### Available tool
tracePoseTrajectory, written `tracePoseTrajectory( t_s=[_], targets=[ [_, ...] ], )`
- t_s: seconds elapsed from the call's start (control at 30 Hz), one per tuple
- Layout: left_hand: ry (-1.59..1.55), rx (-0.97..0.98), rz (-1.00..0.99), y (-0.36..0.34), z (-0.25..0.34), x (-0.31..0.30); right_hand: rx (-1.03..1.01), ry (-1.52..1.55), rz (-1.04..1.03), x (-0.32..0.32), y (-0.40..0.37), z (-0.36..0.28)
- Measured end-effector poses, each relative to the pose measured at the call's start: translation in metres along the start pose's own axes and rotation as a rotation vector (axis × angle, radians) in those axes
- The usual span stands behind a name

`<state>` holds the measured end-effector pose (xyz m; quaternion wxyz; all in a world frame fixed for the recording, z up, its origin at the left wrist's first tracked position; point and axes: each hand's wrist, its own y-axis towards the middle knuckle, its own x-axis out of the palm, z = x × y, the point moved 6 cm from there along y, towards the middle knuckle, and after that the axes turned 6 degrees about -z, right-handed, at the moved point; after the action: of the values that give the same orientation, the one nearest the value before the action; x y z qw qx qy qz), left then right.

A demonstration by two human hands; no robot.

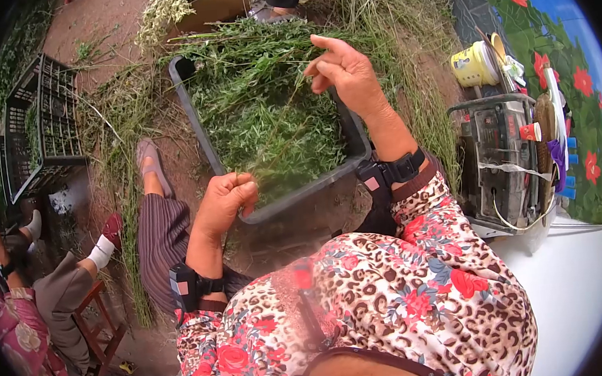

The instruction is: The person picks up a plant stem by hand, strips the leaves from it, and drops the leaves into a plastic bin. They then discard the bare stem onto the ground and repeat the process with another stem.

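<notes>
A dark plastic bin (199, 129) full of loose green leafy cuttings (274, 129) stands in front of me. Over the bin's near left edge is my left hand (227, 203), its fingers curled together on what looks like the end of a thin stem. My right hand (343, 73) is above the bin's right side, index finger stretched out and the other fingers loosely bent. A thin stem runs between the two hands, but whether the right fingers touch it is unclear. Long leafy stalks (253, 45) lie across the bin's far edge.
Cut stalks (411, 56) cover the floor. A black crate (41, 125) is at the left, above a seated co-worker (26, 319). Another person's foot (278, 12) is beyond the bin, near a cardboard box (217, 5). At right are a yellow bucket (473, 65) and a grey machine (503, 163).
</notes>
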<state>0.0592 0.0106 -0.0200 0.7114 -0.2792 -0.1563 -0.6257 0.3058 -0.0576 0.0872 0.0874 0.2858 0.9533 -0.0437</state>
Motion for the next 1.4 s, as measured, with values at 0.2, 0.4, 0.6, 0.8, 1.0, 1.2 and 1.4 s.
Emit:
tracePoseTrajectory(
  t_s=[0.2, 0.4, 0.6, 0.8, 1.0, 1.2, 1.4],
  targets=[
    [0.156, -0.048, -0.018, 0.001, 0.007, 0.004, 0.066, 0.177, -0.186, 0.019, -0.007, 0.002],
    [0.048, -0.013, 0.022, -0.001, 0.009, 0.006, -0.028, -0.102, -0.011, 0.018, -0.011, -0.015],
    [0.068, 0.013, 0.071, -0.004, 0.007, 0.001, -0.011, 0.068, 0.186, -0.011, -0.004, -0.002],
    [0.157, 0.051, 0.148, -0.001, 0.009, -0.005, 0.097, 0.141, 0.044, 0.004, -0.002, 0.004],
    [0.19, 0.07, 0.209, 0.0, 0.003, -0.01, 0.018, 0.186, -0.091, 0.015, -0.003, -0.002],
    [0.289, 0.108, 0.194, 0.001, -0.001, -0.012, 0.031, 0.087, -0.134, 0.031, -0.007, -0.005],
    [0.423, 0.18, 0.236, 0.002, 0.004, -0.008, 0.038, 0.01, -0.091, 0.033, -0.009, -0.007]
  ],
)
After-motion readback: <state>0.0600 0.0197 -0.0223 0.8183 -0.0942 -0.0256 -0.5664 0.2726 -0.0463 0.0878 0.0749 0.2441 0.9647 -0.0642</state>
